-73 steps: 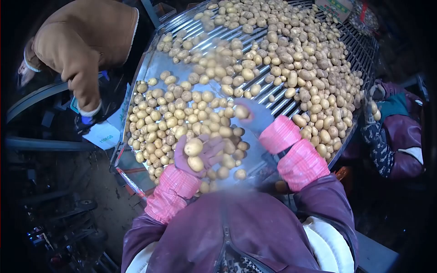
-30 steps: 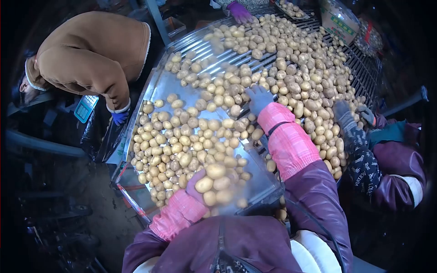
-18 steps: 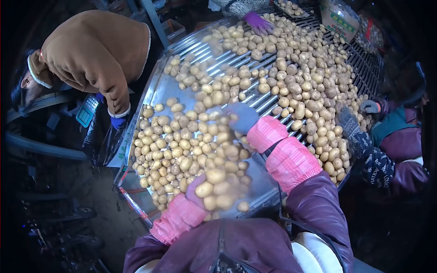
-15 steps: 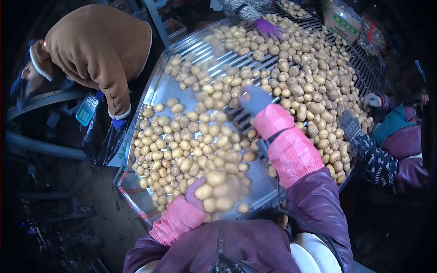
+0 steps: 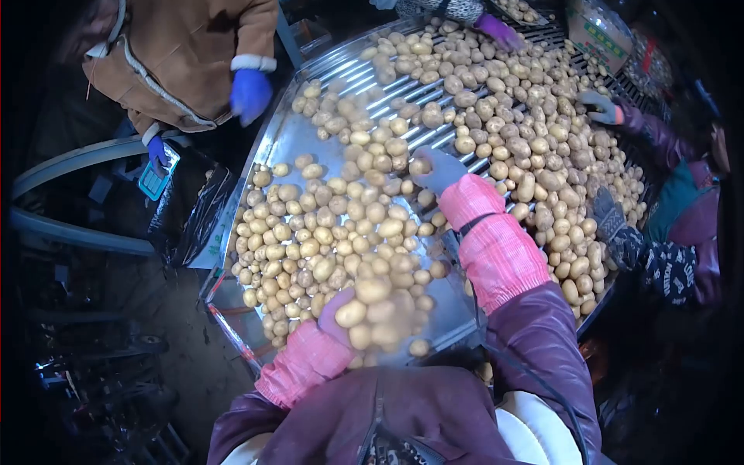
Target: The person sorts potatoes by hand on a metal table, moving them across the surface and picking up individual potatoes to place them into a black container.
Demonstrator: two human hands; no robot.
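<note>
My left hand (image 5: 335, 316), in a purple glove with a pink sleeve cover, curls around the side of several potatoes (image 5: 373, 311) close to my body. They look larger than those behind them, and most of its fingers are hidden beneath. Farther forward, my right hand (image 5: 440, 170), in a grey glove, has its fingers closed on a potato (image 5: 420, 166) above the metal bars. Many loose potatoes (image 5: 302, 248) cover the metal tray to the left. A dense spread of potatoes (image 5: 535, 155) lies to the right of my right hand.
A slatted metal table (image 5: 446, 139) has a raised tray edge (image 5: 256, 167) at left. A person in a brown coat (image 5: 186, 54) holds a teal-edged device (image 5: 157, 178). Other workers' gloved hands (image 5: 500, 31) reach in from the back and right. A cardboard box (image 5: 598, 39) stands at back right.
The person in brown has straightened and raised a blue-gloved hand. A worker's hand at right has reached farther over the potatoes. My right hand's fingers now close around a potato.
</note>
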